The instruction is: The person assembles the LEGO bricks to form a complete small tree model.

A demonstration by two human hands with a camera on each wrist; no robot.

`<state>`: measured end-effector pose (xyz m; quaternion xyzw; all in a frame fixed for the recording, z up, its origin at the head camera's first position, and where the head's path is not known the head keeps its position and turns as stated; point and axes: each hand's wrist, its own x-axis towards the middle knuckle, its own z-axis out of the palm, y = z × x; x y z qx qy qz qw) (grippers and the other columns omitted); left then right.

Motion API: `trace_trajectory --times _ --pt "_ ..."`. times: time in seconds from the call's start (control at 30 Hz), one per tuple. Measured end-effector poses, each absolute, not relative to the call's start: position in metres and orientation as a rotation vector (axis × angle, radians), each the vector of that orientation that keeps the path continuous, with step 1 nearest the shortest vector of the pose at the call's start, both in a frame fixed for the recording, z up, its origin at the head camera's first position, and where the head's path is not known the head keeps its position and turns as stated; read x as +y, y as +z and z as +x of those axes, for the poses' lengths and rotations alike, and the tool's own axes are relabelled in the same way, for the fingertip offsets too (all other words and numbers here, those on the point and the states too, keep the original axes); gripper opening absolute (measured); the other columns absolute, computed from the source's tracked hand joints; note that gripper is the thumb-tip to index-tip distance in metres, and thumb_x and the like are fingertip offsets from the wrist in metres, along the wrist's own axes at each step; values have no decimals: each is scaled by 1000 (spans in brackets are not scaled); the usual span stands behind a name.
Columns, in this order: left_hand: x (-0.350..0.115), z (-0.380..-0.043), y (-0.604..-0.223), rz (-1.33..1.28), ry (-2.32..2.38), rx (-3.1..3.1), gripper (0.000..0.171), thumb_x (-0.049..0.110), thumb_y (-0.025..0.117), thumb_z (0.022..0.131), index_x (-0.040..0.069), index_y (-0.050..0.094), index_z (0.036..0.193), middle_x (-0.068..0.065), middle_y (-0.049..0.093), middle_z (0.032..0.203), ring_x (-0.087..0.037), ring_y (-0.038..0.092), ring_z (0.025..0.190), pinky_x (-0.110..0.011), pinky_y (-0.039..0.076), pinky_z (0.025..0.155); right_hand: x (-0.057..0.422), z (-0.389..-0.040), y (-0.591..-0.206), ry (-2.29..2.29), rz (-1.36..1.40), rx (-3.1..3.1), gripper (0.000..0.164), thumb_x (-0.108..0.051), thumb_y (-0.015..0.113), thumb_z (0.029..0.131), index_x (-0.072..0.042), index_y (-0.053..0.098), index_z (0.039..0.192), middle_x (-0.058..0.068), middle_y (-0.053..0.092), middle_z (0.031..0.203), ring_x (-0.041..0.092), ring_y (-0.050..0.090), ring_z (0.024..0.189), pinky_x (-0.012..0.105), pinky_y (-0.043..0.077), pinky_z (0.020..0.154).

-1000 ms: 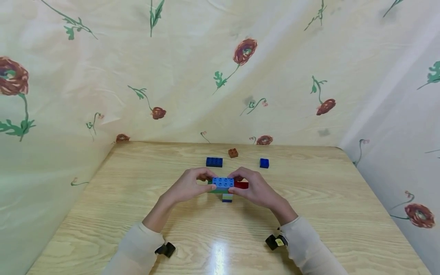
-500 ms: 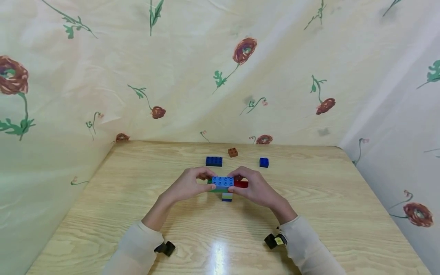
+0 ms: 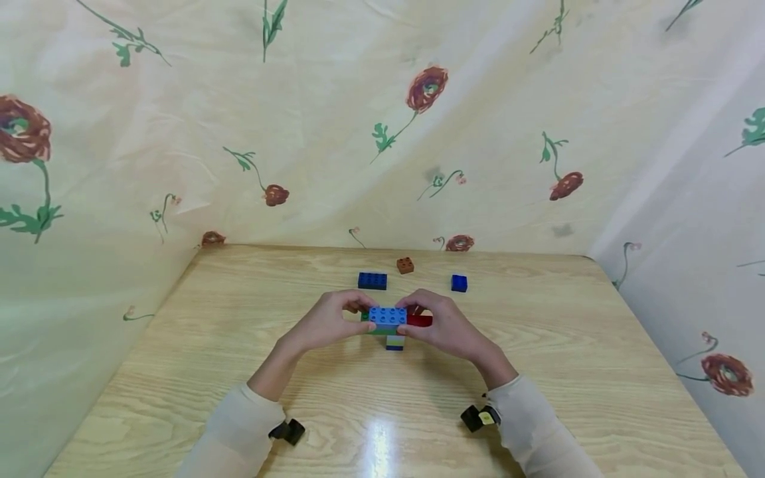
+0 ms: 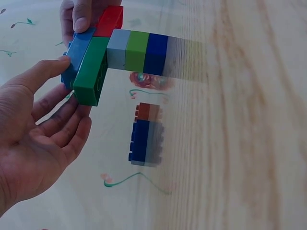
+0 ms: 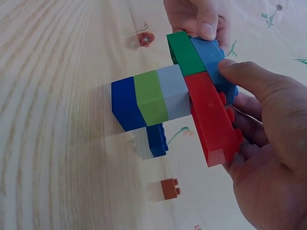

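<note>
Left hand (image 3: 327,323) and right hand (image 3: 441,325) — both pinching the pale blue brick (image 3: 387,317) at its ends! It sits on top, bridging the green brick (image 4: 91,72) and red brick (image 5: 210,115), laid end to end over the three-block column (image 3: 394,342) standing on the table (image 3: 179,378) — brown brick (image 3: 405,265) farther back.

Light blue brick (image 3: 387,316), green brick (image 4: 90,72) and red brick (image 5: 210,117) look like plastic, smooth-sided with a slight sheen. Table (image 3: 568,345) shows pale wood grain under a glossy finish. Floral sheet (image 3: 335,119) is creased and faintly shiny; the sleeves (image 3: 234,428) read as matt cloth.
</note>
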<state>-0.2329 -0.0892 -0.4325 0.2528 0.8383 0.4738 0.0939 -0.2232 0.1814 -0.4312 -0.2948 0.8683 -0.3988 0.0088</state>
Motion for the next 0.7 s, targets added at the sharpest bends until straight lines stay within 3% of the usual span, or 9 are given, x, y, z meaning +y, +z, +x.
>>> trace_trajectory --times 0.2,0.43,0.7 --pt "-89 -232 -433 754 1402 2484 32 23 80 92 19 72 123 1 72 120 -22 61 109 -54 50 105 188 -227 -431 -1236 -964 2698 37 -27 82 90 -18 70 124 -2 70 112 17 63 96 28 58 82" --pt "-88 -232 -433 762 1384 2501 33 24 80 92 19 72 123 2 72 120 -20 63 108 -50 52 105 202 -234 -425 -1261 -961 2716 32 -25 79 93 -16 71 123 9 73 118 28 67 104 51 57 92" --pt "-88 -232 -433 772 1372 2511 33 22 79 92 18 72 124 1 72 121 -20 63 109 -49 52 105 225 -253 -422 -1256 -836 2797 28 -23 75 96 -14 70 123 12 72 119 21 66 104 54 55 97"
